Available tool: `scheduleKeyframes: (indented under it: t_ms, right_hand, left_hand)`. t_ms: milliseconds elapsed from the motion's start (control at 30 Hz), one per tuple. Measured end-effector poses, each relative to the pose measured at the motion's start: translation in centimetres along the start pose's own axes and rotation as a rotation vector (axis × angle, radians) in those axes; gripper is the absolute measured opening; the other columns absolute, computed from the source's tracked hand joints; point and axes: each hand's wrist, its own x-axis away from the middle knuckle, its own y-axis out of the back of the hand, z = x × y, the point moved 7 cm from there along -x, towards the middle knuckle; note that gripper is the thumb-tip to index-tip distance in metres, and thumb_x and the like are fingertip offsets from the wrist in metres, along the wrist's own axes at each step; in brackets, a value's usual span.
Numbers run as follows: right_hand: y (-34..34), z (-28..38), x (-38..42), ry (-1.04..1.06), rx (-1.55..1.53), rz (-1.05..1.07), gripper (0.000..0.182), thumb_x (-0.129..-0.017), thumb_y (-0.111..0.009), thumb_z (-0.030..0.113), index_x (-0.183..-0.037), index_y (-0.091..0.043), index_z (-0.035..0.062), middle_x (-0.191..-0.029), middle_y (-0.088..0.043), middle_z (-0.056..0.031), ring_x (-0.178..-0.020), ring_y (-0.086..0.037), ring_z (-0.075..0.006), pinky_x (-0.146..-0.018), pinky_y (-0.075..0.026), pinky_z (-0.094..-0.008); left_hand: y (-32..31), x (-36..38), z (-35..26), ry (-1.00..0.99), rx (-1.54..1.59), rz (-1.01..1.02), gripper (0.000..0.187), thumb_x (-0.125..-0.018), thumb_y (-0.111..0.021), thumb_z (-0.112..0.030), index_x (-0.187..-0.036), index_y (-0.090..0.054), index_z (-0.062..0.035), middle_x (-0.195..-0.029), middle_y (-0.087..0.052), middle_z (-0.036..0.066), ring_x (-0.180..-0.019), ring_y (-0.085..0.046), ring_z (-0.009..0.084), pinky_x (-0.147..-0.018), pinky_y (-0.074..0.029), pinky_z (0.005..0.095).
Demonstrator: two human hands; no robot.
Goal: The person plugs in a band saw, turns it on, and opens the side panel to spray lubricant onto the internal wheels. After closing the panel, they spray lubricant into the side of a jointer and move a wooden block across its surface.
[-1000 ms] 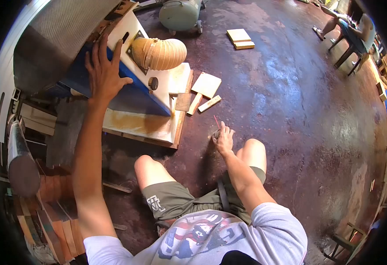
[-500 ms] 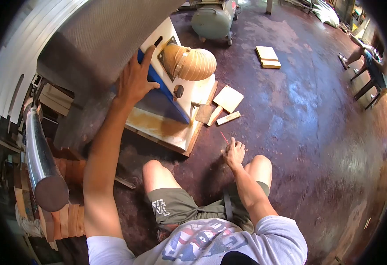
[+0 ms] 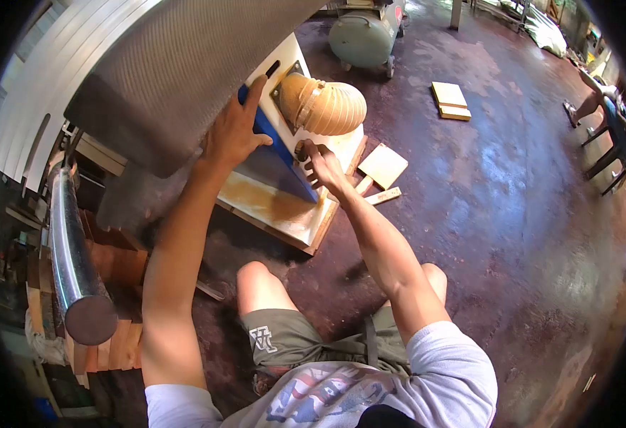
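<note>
A white panel with a blue side stands on a sawdust-covered white base. My left hand lies against its upper part, index finger stretched up by a dark slot and thumb spread out. Lower on the white face, the fingers of my right hand are curled at a dark round knob, which they partly cover. A ribbed, dust-coated hose bends out from the panel just above that hand. I cannot make out the thin red stick seen earlier.
Wooden pieces lie beside the base, others farther off. A large grey ribbed body overhangs on the left, near a shiny metal cylinder. A compressor tank stands behind. At far right, a person sits on a dark chair.
My right hand has risen from near my knee, where a thin red stick showed at its fingers, to the knob on the panel. My left hand stays against the panel.
</note>
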Motion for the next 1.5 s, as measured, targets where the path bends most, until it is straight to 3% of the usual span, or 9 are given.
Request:
scheduleKeyframes:
  t_ms: [133, 200, 400, 500, 733, 833, 900, 1067, 1500]
  right_hand:
    - [-0.8, 1.0, -1.6, 0.023, -0.046, 0.058, 0.058, -0.095, -0.064, 0.045, -0.124, -0.055, -0.0048, -0.091, -0.070, -0.0171, -0.066, -0.069, -0.0215, -0.053, -0.059, -0.0328]
    - [-1.1, 0.9, -2.4, 0.367, 0.205, 0.048, 0.051, -0.093, -0.067, 0.037, -0.122, -0.056, -0.0040, -0.092, -0.070, -0.0182, -0.067, -0.070, -0.0219, -0.053, -0.059, -0.0301]
    - [-0.8, 3.9, 1.3, 0.787, 0.352, -0.052, 0.040, -0.084, -0.074, 0.021, -0.116, -0.059, 0.0031, -0.097, -0.069, -0.0239, -0.089, -0.070, -0.0410, -0.083, -0.056, -0.0464]
    - [-0.8, 4.3, 1.7, 0.771, 0.437, -0.061, 0.045, -0.086, -0.074, 0.025, -0.120, -0.058, 0.0005, -0.101, -0.070, -0.0238, -0.091, -0.070, -0.0391, -0.086, -0.056, -0.0444]
    - [-1.6, 1.7, -0.1, -0.196, -0.199, 0.309, 0.065, -0.097, -0.062, 0.050, -0.129, -0.045, -0.0043, -0.085, -0.065, -0.0192, -0.064, -0.068, -0.0288, -0.046, -0.058, -0.0439]
    - [-2.3, -0.1, -1.2, 0.005, -0.157, 0.094, 0.061, -0.098, -0.062, 0.047, -0.123, -0.043, -0.0045, -0.074, -0.060, -0.0137, -0.052, -0.062, -0.0237, -0.042, -0.055, -0.0407]
    - [-3.5, -2.9, -4.3, 0.439, 0.174, 0.048, 0.040, -0.092, -0.070, 0.025, -0.123, -0.060, 0.0030, -0.095, -0.061, -0.0256, -0.075, -0.068, -0.0409, -0.060, -0.058, -0.0427]
    - [-3.7, 0.1, -1.3, 0.789, 0.467, -0.059, 0.037, -0.086, -0.071, 0.013, -0.120, -0.059, 0.0046, -0.100, -0.060, -0.0262, -0.088, -0.068, -0.0412, -0.066, -0.058, -0.0483]
    - [-0.3, -1.0, 2.2, 0.631, 0.656, -0.018, 0.065, -0.082, -0.068, 0.017, -0.140, -0.040, 0.0083, -0.117, -0.057, -0.0303, -0.103, -0.063, -0.0481, -0.086, -0.054, -0.0539]
  left_hand:
    - [0.2, 0.0, -0.1, -0.034, -0.016, -0.067, 0.113, -0.053, -0.095, -0.048, -0.151, -0.042, -0.0242, -0.162, -0.016, 0.017, -0.148, -0.020, 0.0408, -0.106, -0.032, 0.0690]
    - [-0.4, 0.1, 0.1, -0.015, -0.030, -0.030, 0.113, -0.054, -0.095, -0.048, -0.151, -0.042, -0.0242, -0.162, -0.016, 0.016, -0.148, -0.020, 0.0410, -0.106, -0.032, 0.0692]
    - [-0.1, -0.1, -0.1, -0.014, -0.007, -0.018, 0.114, -0.054, -0.095, -0.046, -0.152, -0.040, -0.0253, -0.162, -0.015, 0.016, -0.147, -0.021, 0.0417, -0.106, -0.033, 0.0698]
    - [-0.2, -0.1, 0.0, -0.012, 0.008, -0.023, 0.115, -0.054, -0.096, -0.044, -0.152, -0.039, -0.0257, -0.162, -0.014, 0.017, -0.147, -0.020, 0.0421, -0.106, -0.032, 0.0703]
    - [-0.3, -0.1, -0.1, 0.006, 0.008, 0.031, 0.117, -0.053, -0.096, -0.043, -0.153, -0.039, -0.0243, -0.162, -0.014, 0.019, -0.148, -0.018, 0.0422, -0.107, -0.031, 0.0699]
    - [-0.2, 0.0, -0.3, -0.009, -0.014, 0.003, 0.117, -0.052, -0.097, -0.043, -0.152, -0.039, -0.0234, -0.162, -0.014, 0.019, -0.147, -0.018, 0.0423, -0.107, -0.031, 0.0697]
    - [-0.2, -0.1, -0.2, 0.003, 0.005, 0.015, 0.117, -0.051, -0.097, -0.042, -0.152, -0.040, -0.0229, -0.162, -0.014, 0.019, -0.147, -0.018, 0.0423, -0.107, -0.030, 0.0698]
    - [0.1, -0.3, -0.4, 0.021, -0.008, 0.028, 0.115, -0.051, -0.097, -0.042, -0.150, -0.043, -0.0240, -0.162, -0.015, 0.019, -0.148, -0.018, 0.0425, -0.107, -0.031, 0.0709]
    - [-0.6, -0.1, -0.4, 0.025, -0.016, 0.032, 0.116, -0.053, -0.096, -0.044, -0.152, -0.039, -0.0269, -0.163, -0.012, 0.018, -0.148, -0.018, 0.0427, -0.108, -0.031, 0.0707]
